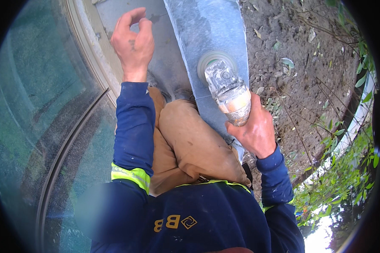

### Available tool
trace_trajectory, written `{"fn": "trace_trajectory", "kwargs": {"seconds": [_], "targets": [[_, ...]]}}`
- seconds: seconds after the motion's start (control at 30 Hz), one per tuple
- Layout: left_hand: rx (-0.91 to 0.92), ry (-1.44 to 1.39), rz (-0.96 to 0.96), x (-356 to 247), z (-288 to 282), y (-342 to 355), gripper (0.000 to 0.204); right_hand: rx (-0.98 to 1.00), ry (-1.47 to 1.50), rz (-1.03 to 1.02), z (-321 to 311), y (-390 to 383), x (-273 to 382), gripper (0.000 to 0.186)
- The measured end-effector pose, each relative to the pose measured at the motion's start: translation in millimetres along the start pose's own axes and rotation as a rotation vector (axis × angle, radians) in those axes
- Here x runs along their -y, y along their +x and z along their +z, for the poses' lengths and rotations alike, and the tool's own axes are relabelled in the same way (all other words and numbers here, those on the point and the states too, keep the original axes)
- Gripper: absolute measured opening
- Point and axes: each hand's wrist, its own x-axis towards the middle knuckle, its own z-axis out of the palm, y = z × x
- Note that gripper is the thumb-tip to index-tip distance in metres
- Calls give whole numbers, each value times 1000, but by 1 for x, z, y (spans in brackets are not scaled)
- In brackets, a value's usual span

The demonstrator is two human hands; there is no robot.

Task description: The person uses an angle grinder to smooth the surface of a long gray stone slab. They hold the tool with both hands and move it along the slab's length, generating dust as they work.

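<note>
We've got the grinder [229,90] over the lower half of the blue-grey slab [207,25], disc end pointing up and away from us, body slanting back to the right hand [257,126]. That hand is wrapped around the rear of the body. Left hand [135,44] holds nothing: raised to the left of the slab, fingers loosely bent, thumb and index apart. Grinder is stubby and rounded, metal-grey head caked in whitish dust, worn orange-tan band at the middle. Disc [214,55] reads as a pale round blur; we can't really tell whether it touches the surface. Slab is long, flat, stone-like, mottled, with a rough pale left edge and a thin line across it below the disc. Right of it we see crumbly brown soil [291,80] with dry leaves; left, smooth grey paving [166,50].
</note>
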Motion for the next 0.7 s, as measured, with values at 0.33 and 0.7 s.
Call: {"fn": "trace_trajectory", "kwargs": {"seconds": [0.33,0.7], "targets": [[-8,-52,-33,1,1,0,24,-17,-39,-6,1,3,-1,73],[-23,-57,-26,0,0,1,23,1,-32,46,7,5,8,75]]}}
